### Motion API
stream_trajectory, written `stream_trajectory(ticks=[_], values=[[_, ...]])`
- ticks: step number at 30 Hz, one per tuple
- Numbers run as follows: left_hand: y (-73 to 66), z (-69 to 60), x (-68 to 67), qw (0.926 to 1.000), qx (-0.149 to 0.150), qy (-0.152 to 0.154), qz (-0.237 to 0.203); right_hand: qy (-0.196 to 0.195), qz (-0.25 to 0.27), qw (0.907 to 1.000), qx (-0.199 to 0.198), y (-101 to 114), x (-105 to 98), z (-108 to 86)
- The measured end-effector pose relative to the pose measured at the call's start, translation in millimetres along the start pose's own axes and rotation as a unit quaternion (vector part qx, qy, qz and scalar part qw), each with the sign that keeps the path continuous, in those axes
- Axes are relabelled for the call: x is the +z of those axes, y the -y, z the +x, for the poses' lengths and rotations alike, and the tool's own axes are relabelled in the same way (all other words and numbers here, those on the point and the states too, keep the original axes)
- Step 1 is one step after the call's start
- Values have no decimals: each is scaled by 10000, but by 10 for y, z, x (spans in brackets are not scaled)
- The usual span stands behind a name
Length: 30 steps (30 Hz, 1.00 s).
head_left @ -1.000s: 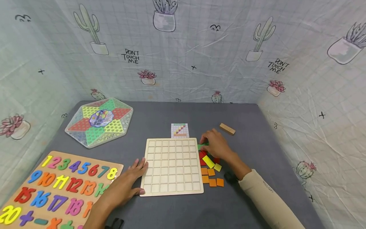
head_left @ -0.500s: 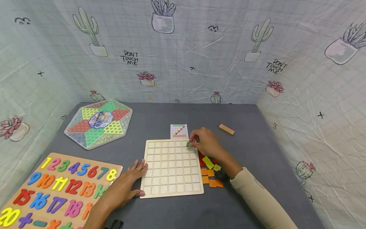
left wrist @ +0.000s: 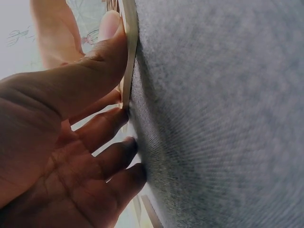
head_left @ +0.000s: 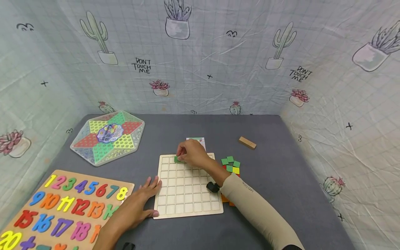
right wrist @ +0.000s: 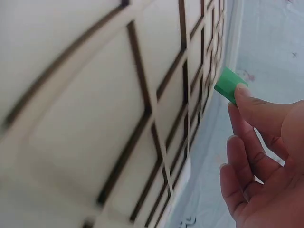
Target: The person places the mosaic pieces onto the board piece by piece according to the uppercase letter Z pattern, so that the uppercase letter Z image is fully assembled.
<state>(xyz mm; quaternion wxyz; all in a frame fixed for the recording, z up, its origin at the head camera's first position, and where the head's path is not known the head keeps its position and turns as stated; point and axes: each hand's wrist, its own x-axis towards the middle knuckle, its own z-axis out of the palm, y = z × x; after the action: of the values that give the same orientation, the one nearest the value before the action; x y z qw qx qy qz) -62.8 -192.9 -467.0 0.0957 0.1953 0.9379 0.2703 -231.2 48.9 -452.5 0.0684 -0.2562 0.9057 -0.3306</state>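
A pale wooden grid board [head_left: 183,187] lies flat on the dark table; the right wrist view shows its square cells [right wrist: 161,114] close up. My right hand [head_left: 193,153] is over the board's far edge, pinching a green square tile [right wrist: 229,84] between thumb and fingers [right wrist: 243,90]. My left hand [head_left: 134,201] rests at the board's left edge with fingers spread, its thumb [left wrist: 107,52] touching the rim in the left wrist view. Loose green tiles [head_left: 230,159], a yellow tile [head_left: 235,170] and partly hidden red and orange ones lie right of the board.
A card with a coloured grid pattern [head_left: 201,140] lies behind the board, partly covered by the right hand. A wooden block [head_left: 247,142] is at the back right. On the left are a hexagonal star game board [head_left: 109,139] and a number board [head_left: 78,198].
My right hand has moved from the tile pile leftward across the board's far edge, carrying a green tile. The left hand has stayed at the board's left edge.
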Motion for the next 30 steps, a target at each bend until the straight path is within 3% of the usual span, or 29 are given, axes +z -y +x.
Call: stream_trajectory(ticks=[9,17,24,30], values=[[-3,7,-2,10000,-18,-6,31,-159,-685,9975,-55,101,161,195],[-5,8,1,10000,-51,-4,-27,94,-1083,9941,14,122,183,215],[-3,6,5,9997,-155,87,-147,287,-727,9969,-71,74,69,77],[0,-3,-5,9998,-118,64,-116,15,-282,9996,-65,-148,-181,-158]])
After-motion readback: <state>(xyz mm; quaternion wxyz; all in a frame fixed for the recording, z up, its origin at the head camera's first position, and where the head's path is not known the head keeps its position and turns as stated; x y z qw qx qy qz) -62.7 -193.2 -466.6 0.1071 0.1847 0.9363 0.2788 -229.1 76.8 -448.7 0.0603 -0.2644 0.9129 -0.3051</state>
